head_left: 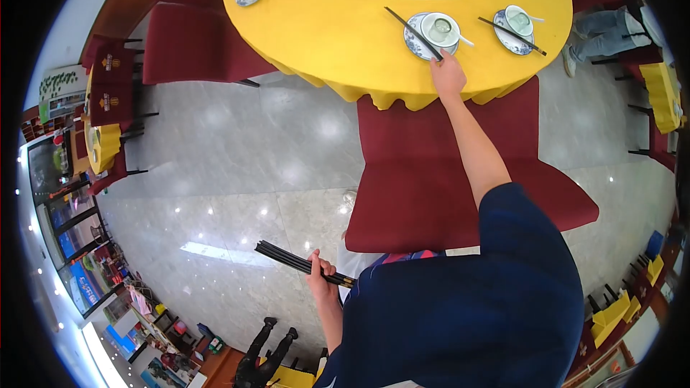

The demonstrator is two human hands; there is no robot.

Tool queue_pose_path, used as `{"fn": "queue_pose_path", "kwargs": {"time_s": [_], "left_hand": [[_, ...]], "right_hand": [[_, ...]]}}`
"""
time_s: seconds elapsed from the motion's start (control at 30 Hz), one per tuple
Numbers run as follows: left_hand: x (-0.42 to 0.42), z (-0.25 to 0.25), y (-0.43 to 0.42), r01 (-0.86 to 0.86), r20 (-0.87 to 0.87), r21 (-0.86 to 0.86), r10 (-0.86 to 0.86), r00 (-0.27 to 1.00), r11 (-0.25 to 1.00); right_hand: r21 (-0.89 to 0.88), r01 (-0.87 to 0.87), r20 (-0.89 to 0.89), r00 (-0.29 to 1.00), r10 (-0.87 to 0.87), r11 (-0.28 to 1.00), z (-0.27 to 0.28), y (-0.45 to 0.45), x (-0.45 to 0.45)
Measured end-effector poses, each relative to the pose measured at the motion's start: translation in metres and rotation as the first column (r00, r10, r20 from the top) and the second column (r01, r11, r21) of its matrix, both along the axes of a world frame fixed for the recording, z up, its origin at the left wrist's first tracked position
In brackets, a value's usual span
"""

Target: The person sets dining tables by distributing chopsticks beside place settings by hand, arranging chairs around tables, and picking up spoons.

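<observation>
Fingers of your right hand pinch slim black chopsticks by near end, across blue-patterned white round plate, likely so they clear white bowl. Left hand wrapped round black gold-marked chopstick bundle, probably so none slip.

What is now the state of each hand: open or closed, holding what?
Left hand: closed, holding a bundle of chopsticks.
Right hand: closed, gripping other chopsticks by one end.

Black chopsticks slant in right hand, bundled in left hand.
</observation>
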State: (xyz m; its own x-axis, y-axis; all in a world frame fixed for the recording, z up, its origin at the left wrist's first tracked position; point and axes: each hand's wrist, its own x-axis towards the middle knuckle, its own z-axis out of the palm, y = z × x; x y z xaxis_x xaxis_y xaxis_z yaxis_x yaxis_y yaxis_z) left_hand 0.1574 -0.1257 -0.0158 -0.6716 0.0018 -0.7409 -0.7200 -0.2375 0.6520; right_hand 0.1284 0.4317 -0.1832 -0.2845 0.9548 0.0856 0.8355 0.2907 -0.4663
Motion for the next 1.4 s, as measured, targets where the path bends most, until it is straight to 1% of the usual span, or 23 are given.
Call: {"fn": "queue_pose_path", "kwargs": {"time_s": [0.07, 0.13, 0.2, 0.23, 0.27, 0.3, 0.33, 0.4, 0.43, 0.47, 0.5, 0.6, 0.73, 0.8, 0.87, 0.93, 1.0, 1.07, 1.2, 1.27, 1.33, 1.37, 1.4], "left_hand": [[-0.010, 0.002, -0.004, 0.071, -0.044, 0.014, -0.070, 0.997, 0.997], [-0.024, 0.004, -0.005, 0.098, -0.047, 0.002, -0.098, 0.994, 0.995], [-0.043, 0.002, -0.003, 0.121, -0.054, 0.004, -0.120, 0.991, 0.993], [-0.054, 0.001, -0.002, 0.165, -0.088, -0.013, -0.166, 0.982, 0.986], [-0.065, -0.003, -0.003, 0.207, -0.120, -0.031, -0.209, 0.971, 0.978], [-0.077, -0.009, -0.006, 0.190, -0.156, -0.013, -0.190, 0.969, 0.982], [-0.091, -0.013, -0.013, 0.205, -0.181, 0.079, -0.188, 0.965, 0.975], [-0.120, -0.008, -0.023, 0.231, -0.203, 0.136, -0.201, 0.958, 0.963], [-0.135, -0.014, -0.035, 0.225, -0.184, 0.194, -0.190, 0.965, 0.955], [-0.147, -0.014, -0.048, 0.210, -0.191, 0.220, -0.169, 0.967, 0.953], [-0.157, -0.012, -0.060, 0.212, -0.182, 0.196, -0.177, 0.967, 0.958], [-0.185, -0.005, -0.095, 0.180, -0.174, 0.184, -0.148, 0.974, 0.966], [-0.227, -0.001, -0.137, 0.202, -0.191, 0.218, -0.161, 0.968, 0.955], [-0.245, 0.005, -0.142, 0.223, -0.219, 0.245, -0.170, 0.961, 0.943], [-0.269, 0.006, -0.144, 0.217, -0.249, 0.285, -0.146, 0.957, 0.934], [-0.312, 0.006, -0.146, 0.357, -0.230, 0.090, -0.329, 0.916, 0.930], [-0.339, 0.001, -0.142, 0.358, -0.221, 0.047, -0.339, 0.914, 0.933], [-0.372, -0.009, -0.136, 0.437, -0.311, 0.009, -0.413, 0.856, 0.899], [-0.448, -0.011, -0.112, 0.413, -0.262, 0.069, -0.383, 0.886, 0.908], [-0.482, -0.012, -0.102, 0.469, -0.227, 0.057, -0.446, 0.866, 0.881], [-0.514, 0.012, -0.080, 0.422, -0.247, 0.043, -0.399, 0.883, 0.906], [-0.529, 0.018, -0.074, 0.438, -0.240, 0.040, -0.417, 0.877, 0.898], [-0.544, 0.017, -0.071, 0.471, -0.255, 0.039, -0.447, 0.857, 0.881]], "right_hand": [[-0.117, 0.028, -0.037, 0.999, -0.033, 0.993, 0.020, -0.021, 0.010], [-0.067, -0.016, -0.169, 0.986, 0.005, 0.998, 0.041, -0.065, 0.019], [-0.193, -0.168, -0.112, 0.983, 0.148, 0.967, 0.055, -0.120, 0.021], [-0.237, -0.324, -0.334, 0.912, 0.236, 0.916, 0.097, -0.164, 0.014], [-0.215, -0.486, -0.508, 0.796, 0.328, 0.847, 0.110, -0.204, 0.008], [-0.266, -0.628, -0.563, 0.717, 0.411, 0.731, 0.122, -0.248, 0.002], [-0.358, -0.699, -0.501, 0.704, 0.504, 0.619, 0.132, -0.293, -0.003], [-0.477, -0.799, -0.368, 0.560, 0.742, 0.366, 0.163, -0.374, -0.016], [-0.572, -0.770, -0.362, 0.547, 0.755, 0.283, 0.184, -0.411, -0.027], [-0.541, -0.816, -0.434, 0.479, 0.763, 0.205, 0.199, -0.442, -0.039], [-0.597, -0.796, -0.493, 0.467, 0.734, 0.106, 0.189, -0.472, -0.046], [-0.599, -0.783, -0.443, 0.498, 0.746, 0.167, 0.196, -0.525, -0.077], [-0.583, -0.792, -0.406, 0.478, 0.779, 0.182, 0.208, -0.558, -0.120], [-0.566, -0.803, -0.380, 0.454, 0.806, 0.185, 0.195, -0.564, -0.133], [-0.656, -0.723, -0.484, 0.624, 0.613, 0.218, 0.195, -0.566, -0.151], [-0.651, -0.720, -0.498, 0.644, 0.581, 0.241, 0.195, -0.565, -0.183], [-0.746, -0.635, -0.481, 0.721, 0.499, 0.198, 0.193, -0.556, -0.204], [-0.769, -0.625, -0.517, 0.731, 0.445, 0.135, 0.184, -0.550, -0.233], [-0.785, -0.619, -0.582, 0.718, 0.381, -0.032, 0.177, -0.528, -0.300], [-0.863, -0.491, -0.496, 0.781, 0.379, -0.116, 0.179, -0.513, -0.333], [-0.832, -0.530, -0.555, 0.780, 0.289, -0.168, 0.175, -0.505, -0.364], [-0.795, -0.574, -0.604, 0.723, 0.336, -0.194, 0.177, -0.496, -0.380], [-0.795, -0.569, -0.606, 0.725, 0.328, -0.211, 0.173, -0.491, -0.392]]}}
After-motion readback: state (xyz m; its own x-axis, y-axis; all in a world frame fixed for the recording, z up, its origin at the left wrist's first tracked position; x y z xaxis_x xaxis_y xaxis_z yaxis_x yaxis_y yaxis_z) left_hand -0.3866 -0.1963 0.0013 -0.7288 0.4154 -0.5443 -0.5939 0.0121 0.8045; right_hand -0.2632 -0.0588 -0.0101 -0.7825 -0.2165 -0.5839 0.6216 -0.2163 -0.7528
